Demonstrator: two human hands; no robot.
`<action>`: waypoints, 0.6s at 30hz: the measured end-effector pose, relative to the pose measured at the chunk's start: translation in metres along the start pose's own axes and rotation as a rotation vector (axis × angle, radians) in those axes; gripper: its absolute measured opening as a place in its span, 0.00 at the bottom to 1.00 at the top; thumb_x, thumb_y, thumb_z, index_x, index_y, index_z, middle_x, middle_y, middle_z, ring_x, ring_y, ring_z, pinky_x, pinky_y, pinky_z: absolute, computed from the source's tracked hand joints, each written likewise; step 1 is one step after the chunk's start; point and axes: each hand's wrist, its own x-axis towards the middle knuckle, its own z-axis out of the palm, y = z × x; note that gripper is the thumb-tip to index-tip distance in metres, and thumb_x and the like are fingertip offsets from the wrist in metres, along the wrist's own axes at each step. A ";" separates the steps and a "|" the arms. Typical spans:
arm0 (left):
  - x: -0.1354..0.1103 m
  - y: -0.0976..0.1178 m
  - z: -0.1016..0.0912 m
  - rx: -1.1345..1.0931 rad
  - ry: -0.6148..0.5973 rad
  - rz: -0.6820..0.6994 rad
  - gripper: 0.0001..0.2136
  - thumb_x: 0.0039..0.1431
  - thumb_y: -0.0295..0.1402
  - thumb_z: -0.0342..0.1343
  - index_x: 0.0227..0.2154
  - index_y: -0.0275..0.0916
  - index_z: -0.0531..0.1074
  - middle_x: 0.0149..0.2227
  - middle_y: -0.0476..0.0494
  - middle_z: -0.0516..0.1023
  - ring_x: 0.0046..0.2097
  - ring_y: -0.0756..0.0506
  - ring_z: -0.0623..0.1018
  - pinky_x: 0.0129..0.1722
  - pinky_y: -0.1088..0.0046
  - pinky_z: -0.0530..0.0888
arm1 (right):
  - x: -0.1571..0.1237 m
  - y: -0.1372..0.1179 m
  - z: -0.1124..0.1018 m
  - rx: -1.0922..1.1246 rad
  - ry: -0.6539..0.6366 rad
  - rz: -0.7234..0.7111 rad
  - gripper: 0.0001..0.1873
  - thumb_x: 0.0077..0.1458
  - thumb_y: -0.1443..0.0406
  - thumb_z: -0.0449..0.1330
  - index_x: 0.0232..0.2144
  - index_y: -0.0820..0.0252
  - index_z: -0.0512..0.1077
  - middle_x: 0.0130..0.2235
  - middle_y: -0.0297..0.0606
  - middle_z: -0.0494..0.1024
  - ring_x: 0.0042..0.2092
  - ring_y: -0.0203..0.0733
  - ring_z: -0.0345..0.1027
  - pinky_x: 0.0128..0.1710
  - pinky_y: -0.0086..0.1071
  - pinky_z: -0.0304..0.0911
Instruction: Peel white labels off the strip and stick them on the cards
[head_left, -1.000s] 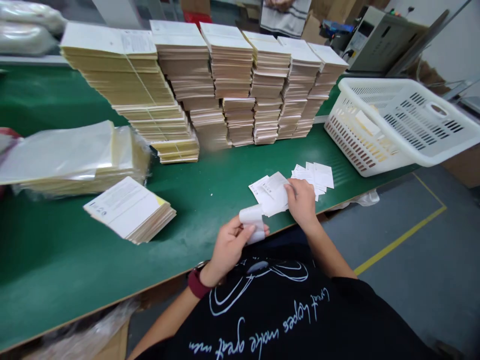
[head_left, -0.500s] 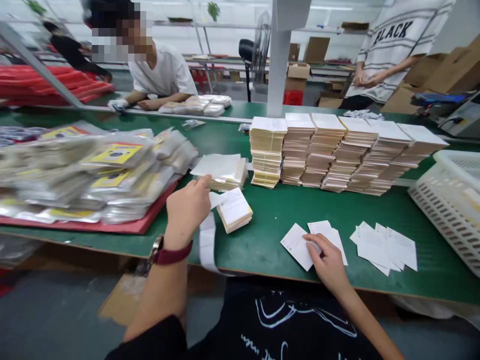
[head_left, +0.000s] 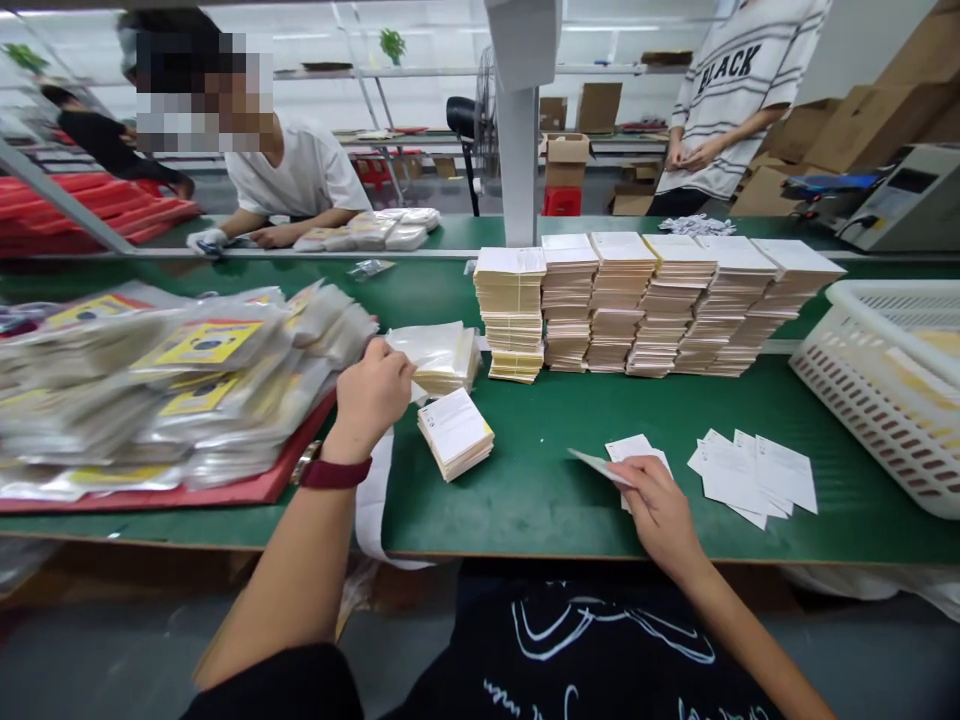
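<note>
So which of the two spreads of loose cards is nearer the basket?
The rightmost spread, fanned out left of the white basket; the other spread is partly hidden by the right hand.

A smooth, faintly glossy finish is seen on the green tabletop [head_left: 540, 500]. The held card [head_left: 602, 468], the loose cards [head_left: 739, 475] and the small stack [head_left: 454, 425] are made of matt paper, roughly layered edges being shown by the stack. The bagged packets [head_left: 225, 350] are wrapped in clear, shiny, creased plastic. The basket [head_left: 847, 400] is formed of smooth, slotted plastic. The white strip [head_left: 371, 505], partly hidden, is apparently made of smooth paper. Dull cardboard is seen in the cartons [head_left: 855, 130].
</note>
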 end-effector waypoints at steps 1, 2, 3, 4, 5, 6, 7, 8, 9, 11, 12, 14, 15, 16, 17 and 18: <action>0.002 -0.003 0.005 -0.030 0.026 -0.006 0.13 0.61 0.34 0.45 0.36 0.35 0.73 0.42 0.35 0.70 0.40 0.40 0.73 0.37 0.67 0.66 | 0.002 0.000 -0.002 0.026 0.027 0.043 0.13 0.62 0.66 0.54 0.47 0.55 0.74 0.43 0.42 0.77 0.43 0.43 0.72 0.42 0.37 0.71; 0.005 -0.005 0.008 -0.051 0.041 -0.007 0.12 0.61 0.35 0.45 0.36 0.36 0.73 0.42 0.35 0.70 0.41 0.40 0.73 0.37 0.67 0.66 | 0.004 -0.001 -0.003 0.043 0.060 0.086 0.13 0.62 0.65 0.55 0.47 0.56 0.73 0.42 0.41 0.78 0.42 0.42 0.73 0.41 0.36 0.71; 0.007 -0.006 0.011 -0.066 0.047 -0.006 0.12 0.61 0.35 0.46 0.35 0.36 0.73 0.41 0.36 0.70 0.41 0.40 0.73 0.38 0.66 0.66 | 0.006 -0.002 -0.005 0.047 0.096 0.123 0.12 0.62 0.63 0.56 0.47 0.57 0.73 0.41 0.41 0.79 0.41 0.42 0.74 0.41 0.36 0.72; 0.009 -0.006 0.013 -0.080 0.046 -0.003 0.11 0.61 0.36 0.47 0.34 0.36 0.73 0.40 0.36 0.70 0.41 0.39 0.73 0.38 0.66 0.66 | 0.008 -0.003 -0.006 0.044 0.125 0.147 0.12 0.61 0.62 0.57 0.45 0.57 0.73 0.41 0.40 0.80 0.41 0.42 0.75 0.41 0.35 0.72; 0.012 -0.006 0.014 -0.099 0.039 0.002 0.11 0.61 0.36 0.47 0.32 0.37 0.72 0.38 0.37 0.70 0.40 0.39 0.73 0.37 0.66 0.66 | 0.010 -0.005 -0.007 0.044 0.139 0.158 0.11 0.60 0.61 0.57 0.44 0.58 0.73 0.40 0.40 0.80 0.40 0.42 0.75 0.40 0.35 0.72; 0.014 -0.005 0.015 -0.125 0.027 0.012 0.11 0.60 0.36 0.48 0.30 0.37 0.72 0.36 0.38 0.70 0.39 0.40 0.73 0.37 0.67 0.66 | 0.011 -0.006 -0.007 0.050 0.141 0.160 0.10 0.60 0.61 0.57 0.42 0.58 0.74 0.39 0.40 0.81 0.38 0.42 0.75 0.39 0.34 0.72; 0.017 -0.005 0.015 -0.154 0.010 0.026 0.11 0.60 0.37 0.48 0.28 0.38 0.72 0.34 0.39 0.70 0.38 0.40 0.73 0.36 0.67 0.66 | 0.012 -0.007 -0.007 0.060 0.132 0.157 0.10 0.61 0.61 0.57 0.41 0.58 0.74 0.38 0.40 0.81 0.38 0.42 0.76 0.38 0.34 0.72; 0.020 -0.005 0.015 -0.180 -0.007 0.041 0.12 0.60 0.37 0.48 0.26 0.38 0.71 0.31 0.40 0.70 0.37 0.41 0.73 0.35 0.68 0.66 | 0.011 -0.008 -0.007 0.073 0.121 0.154 0.10 0.61 0.61 0.56 0.41 0.58 0.74 0.38 0.40 0.81 0.37 0.42 0.76 0.38 0.33 0.72; 0.022 -0.006 0.015 -0.205 -0.018 0.054 0.12 0.59 0.37 0.49 0.24 0.39 0.71 0.29 0.41 0.70 0.36 0.42 0.73 0.35 0.68 0.66 | 0.010 -0.007 -0.006 0.085 0.112 0.153 0.11 0.61 0.61 0.55 0.41 0.58 0.74 0.39 0.40 0.81 0.38 0.42 0.76 0.38 0.33 0.72; 0.027 -0.009 0.016 -0.239 -0.014 0.064 0.12 0.59 0.36 0.50 0.23 0.39 0.70 0.27 0.43 0.69 0.34 0.43 0.72 0.34 0.70 0.66 | 0.007 -0.005 -0.005 0.109 0.108 0.176 0.12 0.62 0.61 0.54 0.43 0.58 0.74 0.41 0.41 0.81 0.39 0.42 0.76 0.38 0.33 0.72; 0.028 -0.012 0.015 -0.242 -0.005 0.061 0.11 0.58 0.36 0.50 0.22 0.39 0.69 0.26 0.43 0.68 0.34 0.43 0.72 0.34 0.70 0.66 | 0.005 -0.003 -0.004 0.120 0.112 0.200 0.13 0.62 0.61 0.54 0.43 0.58 0.74 0.41 0.41 0.81 0.40 0.42 0.77 0.39 0.34 0.73; 0.028 -0.016 0.013 -0.265 0.049 0.037 0.09 0.57 0.35 0.51 0.23 0.39 0.68 0.26 0.44 0.68 0.34 0.43 0.71 0.34 0.70 0.65 | 0.003 0.002 -0.004 0.147 0.136 0.260 0.13 0.61 0.60 0.55 0.44 0.58 0.74 0.40 0.41 0.82 0.38 0.42 0.77 0.37 0.34 0.73; 0.025 -0.017 0.011 -0.282 0.089 0.020 0.08 0.56 0.34 0.52 0.23 0.39 0.67 0.26 0.44 0.68 0.34 0.43 0.71 0.34 0.70 0.65 | 0.004 0.002 -0.005 0.168 0.158 0.288 0.13 0.60 0.60 0.56 0.43 0.59 0.74 0.38 0.40 0.82 0.37 0.42 0.77 0.36 0.34 0.73; 0.022 -0.017 0.008 -0.314 0.131 0.011 0.08 0.56 0.34 0.53 0.23 0.39 0.67 0.27 0.44 0.68 0.34 0.44 0.71 0.33 0.70 0.64 | 0.006 0.002 -0.007 0.199 0.183 0.312 0.12 0.59 0.59 0.57 0.42 0.59 0.75 0.37 0.40 0.82 0.36 0.42 0.77 0.36 0.34 0.73; 0.016 -0.016 0.005 -0.357 0.167 0.014 0.07 0.55 0.34 0.54 0.24 0.39 0.67 0.28 0.45 0.69 0.34 0.44 0.70 0.34 0.70 0.64 | 0.010 0.000 -0.009 0.241 0.216 0.330 0.12 0.58 0.59 0.58 0.41 0.59 0.75 0.36 0.39 0.82 0.35 0.41 0.77 0.35 0.34 0.73; 0.010 -0.013 0.000 -0.406 0.191 0.032 0.07 0.55 0.34 0.55 0.25 0.39 0.66 0.28 0.45 0.69 0.34 0.45 0.70 0.33 0.70 0.64 | 0.015 -0.003 -0.012 0.292 0.257 0.338 0.12 0.58 0.59 0.59 0.41 0.59 0.75 0.35 0.38 0.82 0.34 0.41 0.76 0.34 0.33 0.73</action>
